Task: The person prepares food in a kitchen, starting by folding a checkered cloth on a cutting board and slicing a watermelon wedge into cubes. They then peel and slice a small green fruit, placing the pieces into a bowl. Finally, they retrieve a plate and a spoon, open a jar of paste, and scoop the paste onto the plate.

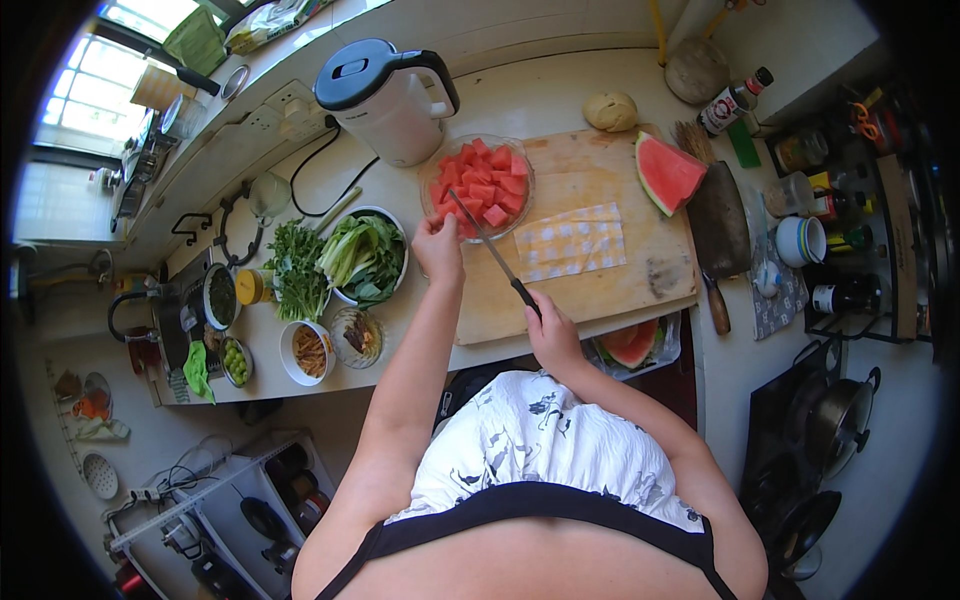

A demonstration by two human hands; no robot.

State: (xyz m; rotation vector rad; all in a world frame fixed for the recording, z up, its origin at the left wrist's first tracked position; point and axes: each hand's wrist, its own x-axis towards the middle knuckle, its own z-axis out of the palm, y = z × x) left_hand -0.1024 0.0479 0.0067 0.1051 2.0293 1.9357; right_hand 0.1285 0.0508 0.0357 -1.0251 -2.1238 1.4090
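Observation:
A clear glass bowl heaped with watermelon cubes stands at the left back of the wooden cutting board. At the bowl's near left rim is my left hand, fingers bent together; whether a piece is between them I cannot tell. My right hand grips the black handle of a kitchen knife, whose blade reaches over the cubes. On the board lies a yellow-and-white checked cloth. A watermelon wedge rests at the board's far right corner.
A cleaver lies right of the board. An electric kettle stands behind the bowl. To the left are a bowl of leafy greens, a bowl of brown strips and a small bowl of green fruit. An open drawer below holds more watermelon.

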